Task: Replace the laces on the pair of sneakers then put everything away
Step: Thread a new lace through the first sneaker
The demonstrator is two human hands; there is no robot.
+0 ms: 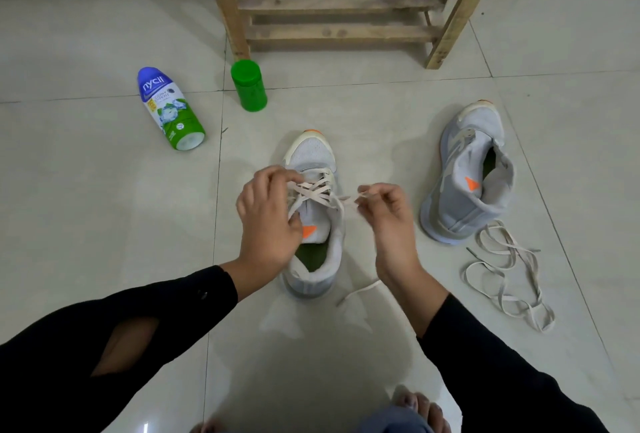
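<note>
A grey sneaker (313, 155) with an orange tab stands on the floor in front of me, toe pointing away, with a beige lace (317, 192) crossed through its upper eyelets. My left hand (266, 221) grips the sneaker's left side and pinches the lace there. My right hand (384, 207) pinches the lace's other end just right of the shoe. A loose stretch of lace (360, 290) trails on the floor near the heel. The second grey sneaker (467, 173) lies tilted to the right, without a lace. A loose beige lace (509, 276) is heaped beside its heel.
A blue, white and green powder bottle (169, 107) lies on its side at the left. A green jar (249, 86) stands next to a leg of the wooden rack (332, 3) at the back. My bare toes (415, 405) show at the bottom edge on the tiled floor.
</note>
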